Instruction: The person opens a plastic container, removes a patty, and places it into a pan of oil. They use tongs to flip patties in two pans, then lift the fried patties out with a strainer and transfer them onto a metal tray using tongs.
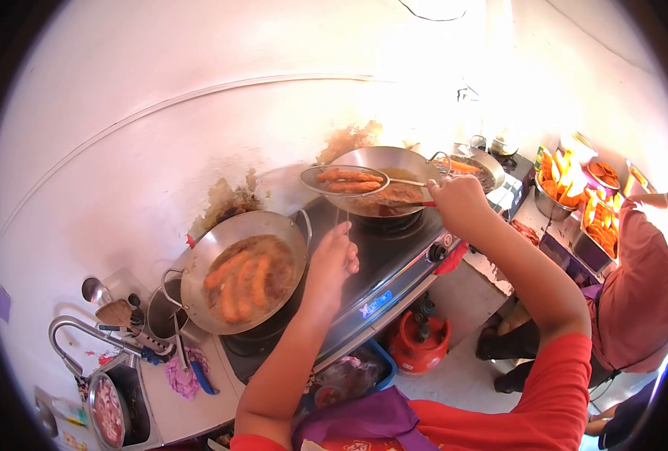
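My right hand (pixel 458 197) is closed round the handle of a wire strainer (pixel 310 180), raised over the far wok (pixel 368 156). Several long, golden-brown fried pieces (pixel 353 184) lie in its mesh. My left hand (pixel 334 255) is closed on a thin metal rod (pixel 339 218) pointing up toward the strainer; the rod's far end is hard to make out. Just below my right hand, a red-handled tool (pixel 423 204) reaches into the far wok. To the left, a nearer wok (pixel 199 297) holds bubbling oil with several long battered pieces (pixel 244 282) frying in it.
Both woks stand on a black stove (pixel 334 301); a third pan (pixel 488 161) is beyond. A red gas cylinder (pixel 419 346) stands below. At left are a sink tap (pixel 71 323) and utensils (pixel 116 312). A person (pixel 638 286) stands right, by food-filled containers (pixel 552 203).
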`<state>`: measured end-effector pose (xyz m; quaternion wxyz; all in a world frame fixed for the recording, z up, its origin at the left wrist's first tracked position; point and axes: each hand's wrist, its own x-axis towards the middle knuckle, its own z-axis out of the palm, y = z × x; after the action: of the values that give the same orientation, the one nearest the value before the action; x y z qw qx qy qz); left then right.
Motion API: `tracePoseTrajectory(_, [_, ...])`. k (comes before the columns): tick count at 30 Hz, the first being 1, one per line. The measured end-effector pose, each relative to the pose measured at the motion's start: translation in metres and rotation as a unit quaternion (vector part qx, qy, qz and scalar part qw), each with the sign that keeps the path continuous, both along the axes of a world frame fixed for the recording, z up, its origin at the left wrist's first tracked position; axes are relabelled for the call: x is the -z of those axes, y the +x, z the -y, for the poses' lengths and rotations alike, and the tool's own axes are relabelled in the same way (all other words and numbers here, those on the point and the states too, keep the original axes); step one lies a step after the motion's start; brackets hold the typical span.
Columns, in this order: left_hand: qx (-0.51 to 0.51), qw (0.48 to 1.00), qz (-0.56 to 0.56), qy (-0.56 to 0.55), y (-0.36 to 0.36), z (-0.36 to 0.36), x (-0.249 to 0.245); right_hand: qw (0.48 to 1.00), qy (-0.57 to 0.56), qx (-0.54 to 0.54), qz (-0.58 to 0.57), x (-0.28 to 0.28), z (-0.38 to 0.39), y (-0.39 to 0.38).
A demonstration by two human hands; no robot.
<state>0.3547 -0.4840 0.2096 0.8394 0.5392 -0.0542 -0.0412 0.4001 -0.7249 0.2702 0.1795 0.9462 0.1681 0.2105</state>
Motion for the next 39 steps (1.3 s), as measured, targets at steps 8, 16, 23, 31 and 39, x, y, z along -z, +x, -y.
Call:
tracePoseTrajectory(8, [-0.008,1.0,0.002,-0.003,-0.008,0.002,-0.005,0.999,-0.032,-0.028,-0.014,0.006,-0.015,-0.004])
tracePoseTrajectory(16, [-0.007,1.0,-0.001,-0.006,-0.016,0.005,-0.013,0.999,-0.006,-0.009,0.048,0.068,-0.038,0.063])
tracePoseTrajectory(23, [-0.005,1.0,-0.004,-0.012,-0.017,0.001,-0.013,0.996,0.076,0.021,-0.041,0.037,-0.031,0.065])
tracePoseTrajectory(31, [0.002,1.0,-0.005,0.007,-0.017,-0.005,-0.003,0.978,0.172,0.073,-0.09,-0.015,0.007,0.059])
tracePoseTrajectory(39, [0.023,0.999,-0.017,0.032,-0.023,-0.005,0.006,0.964,0.218,0.1,-0.115,-0.037,0.012,0.05])
